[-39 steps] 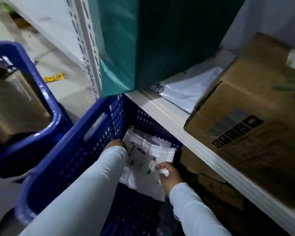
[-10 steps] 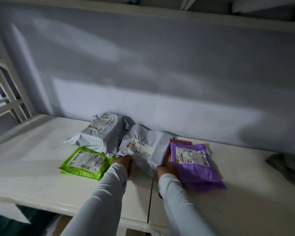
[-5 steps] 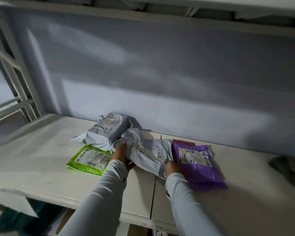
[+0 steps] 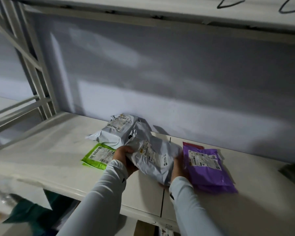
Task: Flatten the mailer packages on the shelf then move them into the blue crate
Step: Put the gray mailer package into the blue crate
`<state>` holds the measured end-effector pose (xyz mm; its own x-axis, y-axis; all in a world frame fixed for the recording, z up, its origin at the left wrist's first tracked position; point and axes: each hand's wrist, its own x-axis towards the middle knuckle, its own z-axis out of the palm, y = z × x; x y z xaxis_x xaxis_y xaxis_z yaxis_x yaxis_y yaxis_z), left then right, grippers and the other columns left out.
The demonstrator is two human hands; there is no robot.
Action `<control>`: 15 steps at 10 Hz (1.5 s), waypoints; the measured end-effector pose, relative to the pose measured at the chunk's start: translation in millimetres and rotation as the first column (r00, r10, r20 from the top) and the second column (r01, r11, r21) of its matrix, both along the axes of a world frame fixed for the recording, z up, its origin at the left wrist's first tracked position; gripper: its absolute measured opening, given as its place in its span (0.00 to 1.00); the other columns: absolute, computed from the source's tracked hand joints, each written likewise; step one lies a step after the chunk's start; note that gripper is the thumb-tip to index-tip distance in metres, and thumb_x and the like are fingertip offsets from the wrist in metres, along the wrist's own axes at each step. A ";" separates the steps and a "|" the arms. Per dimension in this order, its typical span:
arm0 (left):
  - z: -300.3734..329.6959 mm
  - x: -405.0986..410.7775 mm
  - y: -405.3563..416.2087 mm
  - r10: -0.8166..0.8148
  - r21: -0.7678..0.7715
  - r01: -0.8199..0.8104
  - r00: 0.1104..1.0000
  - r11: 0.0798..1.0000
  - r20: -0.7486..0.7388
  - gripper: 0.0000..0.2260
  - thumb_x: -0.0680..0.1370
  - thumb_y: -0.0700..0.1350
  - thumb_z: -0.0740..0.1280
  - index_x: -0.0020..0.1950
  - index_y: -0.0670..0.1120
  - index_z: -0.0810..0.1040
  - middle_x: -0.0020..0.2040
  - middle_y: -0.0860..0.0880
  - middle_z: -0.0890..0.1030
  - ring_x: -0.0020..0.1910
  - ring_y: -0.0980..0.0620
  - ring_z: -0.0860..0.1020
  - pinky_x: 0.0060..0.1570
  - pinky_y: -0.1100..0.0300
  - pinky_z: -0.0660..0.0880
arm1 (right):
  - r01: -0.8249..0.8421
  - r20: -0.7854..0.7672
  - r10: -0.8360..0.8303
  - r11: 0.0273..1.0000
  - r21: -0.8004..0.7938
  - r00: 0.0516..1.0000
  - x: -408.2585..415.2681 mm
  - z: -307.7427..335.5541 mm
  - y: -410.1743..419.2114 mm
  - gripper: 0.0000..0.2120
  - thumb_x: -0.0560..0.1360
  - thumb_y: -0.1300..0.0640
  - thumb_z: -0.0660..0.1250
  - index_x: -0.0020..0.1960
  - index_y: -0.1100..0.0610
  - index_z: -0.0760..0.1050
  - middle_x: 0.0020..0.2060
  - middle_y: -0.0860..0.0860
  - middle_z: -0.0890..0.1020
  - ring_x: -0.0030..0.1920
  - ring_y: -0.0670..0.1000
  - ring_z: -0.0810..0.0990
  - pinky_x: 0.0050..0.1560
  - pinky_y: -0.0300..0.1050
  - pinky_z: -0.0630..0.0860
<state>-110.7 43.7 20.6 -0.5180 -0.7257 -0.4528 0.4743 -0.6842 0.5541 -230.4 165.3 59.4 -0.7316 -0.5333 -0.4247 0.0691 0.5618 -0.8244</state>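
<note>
Grey mailer package (image 4: 153, 159), crumpled and puffy with a printed label facing up, is now raised off the white shelf (image 4: 58, 150) between a person's two hands. Half a second earlier its lower edge was still down on the shelf; now it tilts up toward the wall, with a shadow visible beneath it.

The left hand (image 4: 125, 159) grips the package's left end, its fingers (image 4: 124, 149) curled over the top edge. The right hand (image 4: 176, 167) holds the lower right corner from beneath; most of it is hidden behind the package, so the curl of its fingers is hard to make out. Both arms wear pale long sleeves.

Three other mailers lie on the shelf. A second grey mailer (image 4: 114, 132), still plump, sits just behind, against the wall. A flat green mailer (image 4: 97, 155) lies to the left, partly under the left wrist. A purple mailer (image 4: 206, 166) lies just to the right, with a red edge showing from underneath it.

The blue crate is not in view. Judging by the lift, this package has been picked as the next one to handle, but it still looks bulky, so pressing it flat appears not yet done.
</note>
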 end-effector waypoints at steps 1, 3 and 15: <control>13.8 13.5 6.6 -0.039 -0.026 0.042 0.993 0.999 0.111 0.22 0.68 0.50 0.66 0.59 0.45 0.77 0.50 0.42 0.82 0.50 0.40 0.79 0.51 0.44 0.75 | -0.051 0.171 0.049 0.999 0.006 0.984 -17.5 -42.8 -15.7 0.22 0.79 0.52 0.62 0.69 0.62 0.67 0.63 0.55 0.73 0.64 0.56 0.73 0.48 0.41 0.68; -5.0 18.3 -14.0 0.028 -0.033 -0.018 0.940 0.999 0.339 0.25 0.64 0.50 0.77 0.58 0.44 0.79 0.49 0.40 0.82 0.48 0.39 0.81 0.50 0.41 0.78 | 0.067 0.127 -0.065 0.998 -0.005 0.990 -17.2 -57.3 -18.4 0.15 0.73 0.52 0.71 0.53 0.58 0.70 0.48 0.55 0.74 0.49 0.54 0.75 0.54 0.46 0.72; -131.2 406.6 31.6 -0.315 0.023 0.349 0.811 0.937 0.494 0.13 0.64 0.42 0.76 0.45 0.36 0.83 0.44 0.36 0.83 0.39 0.41 0.83 0.48 0.50 0.77 | -0.003 0.565 0.011 1.000 -0.015 0.825 302.9 -233.6 47.2 0.30 0.56 0.64 0.74 0.58 0.53 0.77 0.50 0.60 0.83 0.51 0.67 0.81 0.43 0.62 0.79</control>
